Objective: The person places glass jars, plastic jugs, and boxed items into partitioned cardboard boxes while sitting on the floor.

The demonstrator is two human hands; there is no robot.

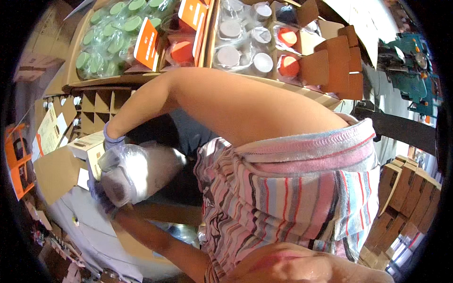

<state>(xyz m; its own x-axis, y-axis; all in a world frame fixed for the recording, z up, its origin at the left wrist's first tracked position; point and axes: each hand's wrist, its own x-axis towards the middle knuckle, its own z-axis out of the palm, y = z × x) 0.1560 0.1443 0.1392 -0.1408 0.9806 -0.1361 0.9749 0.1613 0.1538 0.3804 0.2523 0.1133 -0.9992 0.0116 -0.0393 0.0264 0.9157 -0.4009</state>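
A bundle of grey-white containers in clear plastic wrap is held between my two gloved hands. My right hand, in a purple-blue glove, reaches over from above. It is against the upper side of the bundle, its fingers mostly hidden behind the wrap. My left hand, gloved alike, grips the lower side, with some fingers showing along the edge. A small white and brown carton is just beyond the bundle, close to my right hand.
An open box with green-lidded wrapped containers stands at the top. Beside it, another box holds white-lidded containers and orange-red ones. A divided cardboard carton lies beyond my right forearm. Brown cartons are stacked at the right.
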